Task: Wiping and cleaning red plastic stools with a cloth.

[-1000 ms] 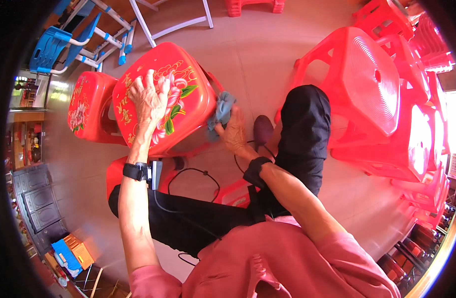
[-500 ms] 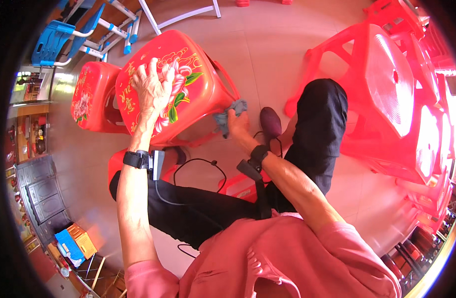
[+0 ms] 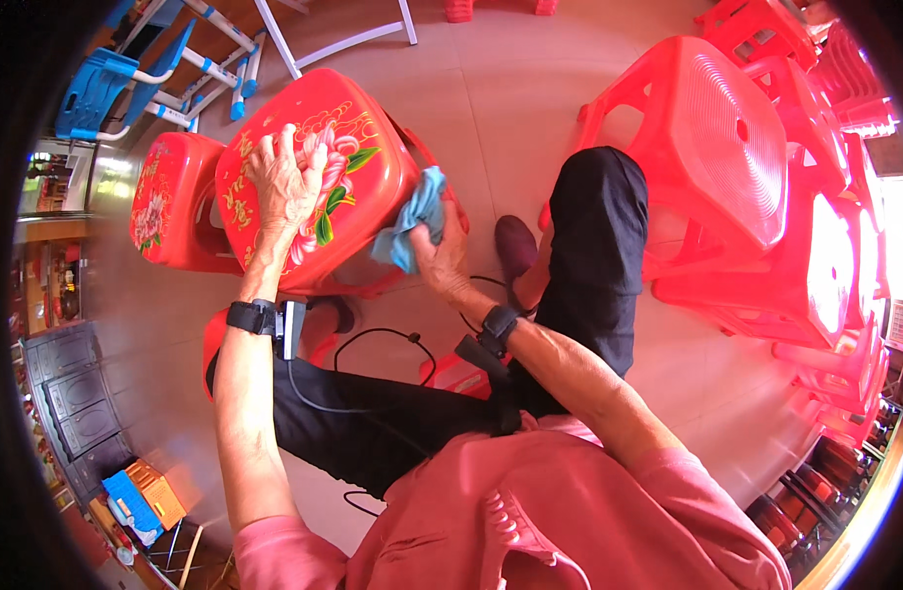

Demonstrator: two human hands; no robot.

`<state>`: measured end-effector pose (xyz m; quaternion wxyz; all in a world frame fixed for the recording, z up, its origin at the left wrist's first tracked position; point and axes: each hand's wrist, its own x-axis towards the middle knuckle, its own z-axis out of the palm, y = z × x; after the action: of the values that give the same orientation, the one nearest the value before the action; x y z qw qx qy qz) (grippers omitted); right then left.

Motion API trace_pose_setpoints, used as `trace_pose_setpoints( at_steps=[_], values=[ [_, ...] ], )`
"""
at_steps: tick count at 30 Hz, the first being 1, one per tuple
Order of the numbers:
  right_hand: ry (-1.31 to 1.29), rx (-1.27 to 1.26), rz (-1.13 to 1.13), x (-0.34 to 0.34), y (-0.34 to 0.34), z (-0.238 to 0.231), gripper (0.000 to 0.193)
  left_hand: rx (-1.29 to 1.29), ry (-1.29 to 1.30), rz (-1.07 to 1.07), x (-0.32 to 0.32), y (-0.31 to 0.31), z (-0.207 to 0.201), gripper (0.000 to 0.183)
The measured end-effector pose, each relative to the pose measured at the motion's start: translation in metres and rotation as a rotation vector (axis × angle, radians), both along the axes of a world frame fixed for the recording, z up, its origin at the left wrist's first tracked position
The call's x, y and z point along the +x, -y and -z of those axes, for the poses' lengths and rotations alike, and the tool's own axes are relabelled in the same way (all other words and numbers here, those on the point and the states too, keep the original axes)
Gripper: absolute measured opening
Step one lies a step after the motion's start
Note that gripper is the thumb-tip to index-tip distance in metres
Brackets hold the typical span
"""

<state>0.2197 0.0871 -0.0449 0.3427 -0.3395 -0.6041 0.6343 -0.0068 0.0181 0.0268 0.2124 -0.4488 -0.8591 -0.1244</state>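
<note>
A red plastic stool (image 3: 373, 128) with a printed flower seat is tipped so its seat faces up and toward me. My left hand (image 3: 286, 187) lies on the seat with fingers spread. In my right hand (image 3: 444, 251) is a light blue cloth (image 3: 420, 218), bunched up beside the stool's right side and legs. Whether the cloth touches the stool there is hard to tell. A second flowered red stool (image 3: 161, 202) stands just left of the first.
Several red plastic stools (image 3: 722, 147) crowd the right side. Blue and white folding chairs (image 3: 102, 93) stand at the upper left. A black cable (image 3: 373, 332) loops across the floor between my legs. A blue and orange crate (image 3: 142, 497) sits at the lower left.
My right hand has risen with the cloth from low by the stool's legs to beside its right side. The left hand stays on the seat; the whole view has shifted slightly.
</note>
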Motion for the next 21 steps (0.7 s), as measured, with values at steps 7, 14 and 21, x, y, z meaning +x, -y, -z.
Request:
trace_pose_setpoints(
  at_steps=[7,14,21],
  values=[
    [0.586,-0.094,0.091,-0.001,-0.024,0.135,0.035,-0.037,0.043,0.054,0.006,0.005,-0.015,0.051],
    [0.456,-0.703,-0.181,-0.017,-0.044,0.175,0.039,-0.045,0.213,0.157,-0.011,0.027,-0.019,0.052],
    [0.344,-0.193,-0.044,-0.043,-0.013,0.073,0.038,-0.055,0.205,0.129,-0.018,0.031,-0.018,0.048]
  ],
)
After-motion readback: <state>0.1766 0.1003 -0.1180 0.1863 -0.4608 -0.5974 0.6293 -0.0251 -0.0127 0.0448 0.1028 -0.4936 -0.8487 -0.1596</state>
